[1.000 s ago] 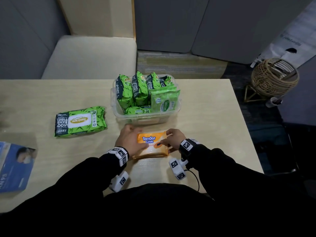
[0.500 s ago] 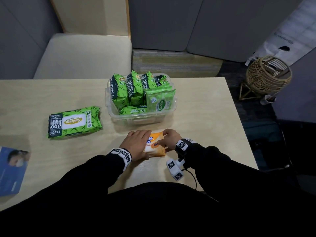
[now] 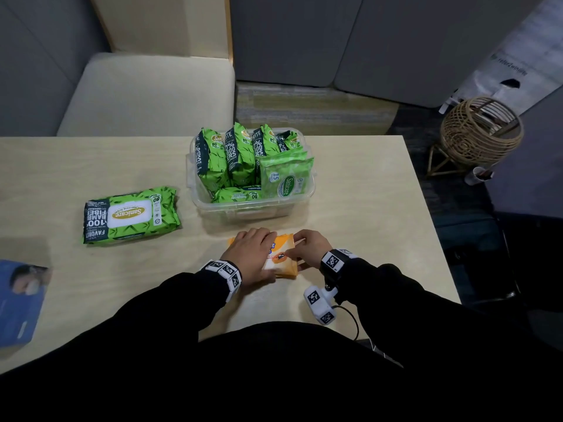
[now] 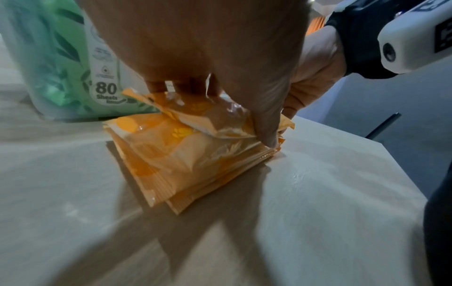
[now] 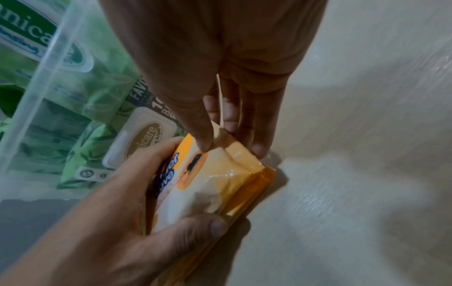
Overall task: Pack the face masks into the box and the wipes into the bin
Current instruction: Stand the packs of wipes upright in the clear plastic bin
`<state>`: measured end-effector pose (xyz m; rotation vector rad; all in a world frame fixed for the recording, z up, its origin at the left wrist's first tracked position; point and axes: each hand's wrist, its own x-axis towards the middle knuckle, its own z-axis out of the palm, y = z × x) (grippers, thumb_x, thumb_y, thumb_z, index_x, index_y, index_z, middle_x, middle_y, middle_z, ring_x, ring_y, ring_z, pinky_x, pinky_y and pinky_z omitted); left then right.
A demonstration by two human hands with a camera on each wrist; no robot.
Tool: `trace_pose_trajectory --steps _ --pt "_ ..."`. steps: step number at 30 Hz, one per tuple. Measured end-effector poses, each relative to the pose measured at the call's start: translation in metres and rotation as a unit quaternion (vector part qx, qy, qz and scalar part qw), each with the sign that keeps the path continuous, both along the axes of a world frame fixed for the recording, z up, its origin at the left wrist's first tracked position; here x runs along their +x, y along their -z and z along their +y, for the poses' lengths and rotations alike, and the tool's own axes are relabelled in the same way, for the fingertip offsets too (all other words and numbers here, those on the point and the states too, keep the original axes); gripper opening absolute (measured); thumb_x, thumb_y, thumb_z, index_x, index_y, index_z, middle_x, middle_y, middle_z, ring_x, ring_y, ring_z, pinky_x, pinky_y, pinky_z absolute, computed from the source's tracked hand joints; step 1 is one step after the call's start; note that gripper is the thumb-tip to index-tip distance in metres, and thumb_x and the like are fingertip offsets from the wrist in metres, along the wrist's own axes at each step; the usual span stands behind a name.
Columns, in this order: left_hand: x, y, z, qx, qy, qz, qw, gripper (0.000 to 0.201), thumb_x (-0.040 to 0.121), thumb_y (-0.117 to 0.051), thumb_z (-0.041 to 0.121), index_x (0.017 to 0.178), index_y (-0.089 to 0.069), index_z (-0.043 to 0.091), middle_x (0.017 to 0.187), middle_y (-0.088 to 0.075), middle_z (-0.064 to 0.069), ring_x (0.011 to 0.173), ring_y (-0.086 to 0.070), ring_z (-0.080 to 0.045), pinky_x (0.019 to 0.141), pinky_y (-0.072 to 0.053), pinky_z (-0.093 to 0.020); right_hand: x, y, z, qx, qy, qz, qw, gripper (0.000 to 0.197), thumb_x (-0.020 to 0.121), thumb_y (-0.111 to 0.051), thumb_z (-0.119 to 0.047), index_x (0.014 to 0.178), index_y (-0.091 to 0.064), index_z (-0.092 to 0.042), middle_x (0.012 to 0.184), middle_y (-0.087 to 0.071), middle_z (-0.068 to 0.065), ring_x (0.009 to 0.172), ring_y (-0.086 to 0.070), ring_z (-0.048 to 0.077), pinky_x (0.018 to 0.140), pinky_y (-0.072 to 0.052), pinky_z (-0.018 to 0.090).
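A clear plastic bin (image 3: pixel 195 166) is taken as the landmark; it stands toward the far right part of the pale wooden surface (image 3: pixel 365 208), with bare wood seen between it and the right edge. Green wipe packs (image 3: pixel 240 156) are stood upright inside it, rising above its rim, and one small green pack (image 3: pixel 286 178) is leaned at its right end. To the left of the bin, apart from it, a large green wipe pack (image 3: pixel 131 214) is laid flat. Far to the left of the bin, at the surface's left edge, a blue face mask box (image 3: pixel 18 303) is seen.

Just in front of the bin, between it and the person, an orange wipe pack (image 3: pixel 281 260) is held at the surface. It is orange and white, glossy and crinkled, with blue lettering on top; in the left wrist view a second orange pack (image 4: pixel 186 203) is seen beneath it. The pack is grasped by the left hand (image 3: pixel 253 254) with fingers over the top and thumb at the near side, and its right end is pinched by the right hand (image 3: pixel 309 249).
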<state>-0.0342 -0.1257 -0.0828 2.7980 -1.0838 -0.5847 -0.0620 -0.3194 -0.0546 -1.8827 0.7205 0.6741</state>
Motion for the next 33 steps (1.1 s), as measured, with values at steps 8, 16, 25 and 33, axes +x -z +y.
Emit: trace_pose_trajectory --steps 8,16,25,33 --pt "-0.002 0.013 0.0 0.022 -0.005 0.008 1.0 0.125 0.074 -0.069 0.077 0.163 -0.011 0.012 0.16 -0.033 -0.007 0.143 -0.037 -0.029 0.119 -0.027 -0.044 0.001 0.002 -0.002 -0.045 -0.042 0.005 0.998 0.091 0.067 -0.095 -0.045 0.141 -0.048 -0.018 0.119 -0.06 0.001 0.104 -0.067 0.023 0.081 -0.064 0.046" --pt "-0.005 0.018 -0.001 0.042 0.002 -0.018 0.999 0.13 0.07 -0.069 0.079 0.163 -0.008 0.012 0.154 -0.037 -0.007 0.135 -0.041 -0.03 0.112 -0.032 -0.045 0.011 0.007 0.015 -0.085 -0.032 0.051 0.995 0.094 0.058 -0.101 -0.037 0.137 -0.056 -0.013 0.127 -0.066 0.009 0.108 -0.07 0.028 0.083 -0.064 0.046" --pt "0.019 -0.004 0.0 0.042 -0.026 0.156 0.986 0.149 0.053 -0.073 0.088 0.164 -0.003 0.017 0.169 -0.019 -0.007 0.149 -0.028 -0.032 0.118 -0.029 -0.045 0.008 0.009 0.007 0.001 -0.028 0.062 0.998 0.037 0.07 -0.092 -0.021 0.1 -0.078 -0.004 0.093 -0.079 0.017 0.073 -0.073 0.025 0.078 -0.065 0.039" --pt "0.03 -0.008 0.005 0.054 -0.078 0.149 0.984 0.115 0.053 -0.087 0.071 0.145 -0.043 0.02 0.138 -0.049 -0.003 0.124 -0.05 -0.026 0.098 -0.044 -0.037 0.005 0.008 0.016 0.009 -0.11 0.021 0.994 0.047 0.063 -0.09 -0.007 0.104 -0.068 -0.013 0.088 -0.07 0.005 0.078 -0.066 0.023 0.064 -0.052 0.031"
